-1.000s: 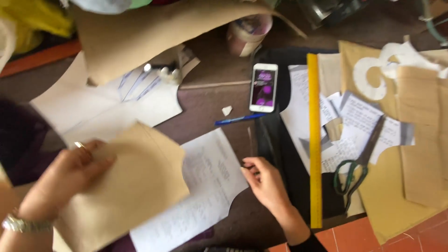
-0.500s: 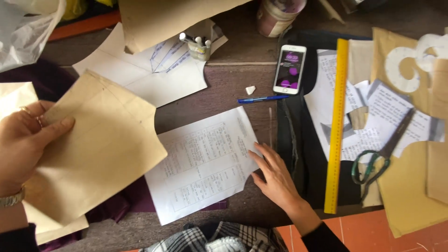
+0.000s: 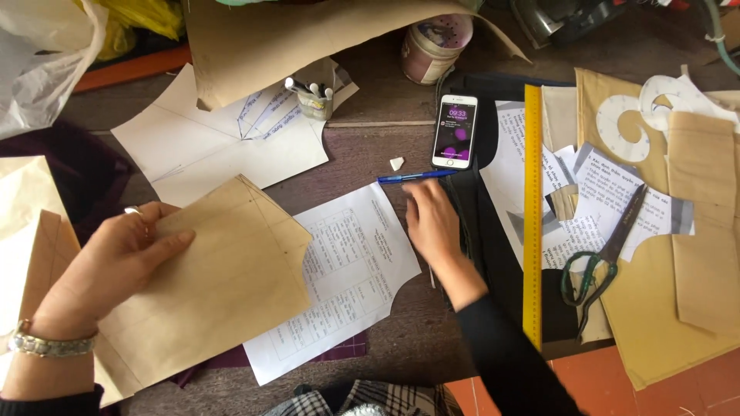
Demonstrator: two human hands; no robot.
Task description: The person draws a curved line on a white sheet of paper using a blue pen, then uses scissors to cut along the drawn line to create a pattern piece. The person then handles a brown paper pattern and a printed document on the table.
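Note:
My left hand (image 3: 108, 266) holds a tan paper pattern piece (image 3: 223, 281) by its left edge, thumb on top; a ring and a wristwatch show. Under that piece lies a white printed sheet cut to a curve (image 3: 351, 277). My right hand (image 3: 433, 223) rests flat on the wooden table, fingers apart, its fingertips just below a blue pen (image 3: 416, 177). A small white chalk bit (image 3: 396, 163) lies above the pen. A phone (image 3: 455, 131) with a lit screen sits further up.
A yellow ruler (image 3: 532, 216) lies upright on black fabric (image 3: 493, 254). Scissors with green handles (image 3: 597, 262) rest on printed paper pieces. Tan pattern pieces (image 3: 694, 223) fill the right. A round tin (image 3: 435, 46), a cup of markers (image 3: 312, 96) and white pattern paper (image 3: 216, 150) lie at the back.
My right hand has moved up from the printed sheet's right edge to just under the blue pen. My left hand has brought the tan piece rightward and lower.

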